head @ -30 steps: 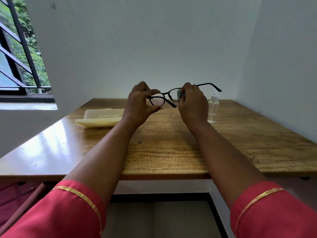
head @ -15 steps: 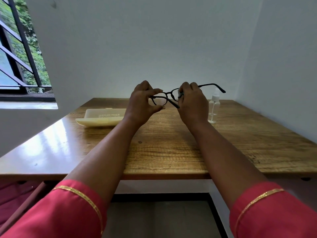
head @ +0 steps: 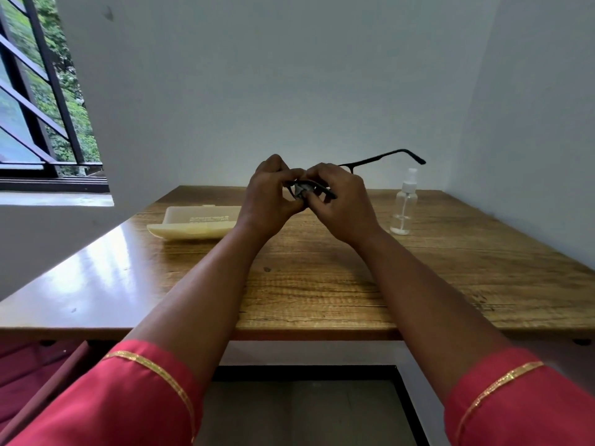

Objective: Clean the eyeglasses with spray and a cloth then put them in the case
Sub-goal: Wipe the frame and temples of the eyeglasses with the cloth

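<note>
Holding the black eyeglasses [head: 383, 158] above the tabletop [head: 322, 278], the left hand [head: 269, 194] curls its fingers round the frame's left end, while the right hand [head: 341, 204] pinches a grey cloth [head: 301, 189] against a lens. One temple arm juts toward 2 o'clock. The cream case [head: 196, 222] lies at 9 o'clock of the hands, the clear spray bottle [head: 404, 204] at 3 o'clock.

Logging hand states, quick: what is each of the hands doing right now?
Left hand: grips the eyeglasses by the frame.
Right hand: pinches the cloth against the glasses.
</note>
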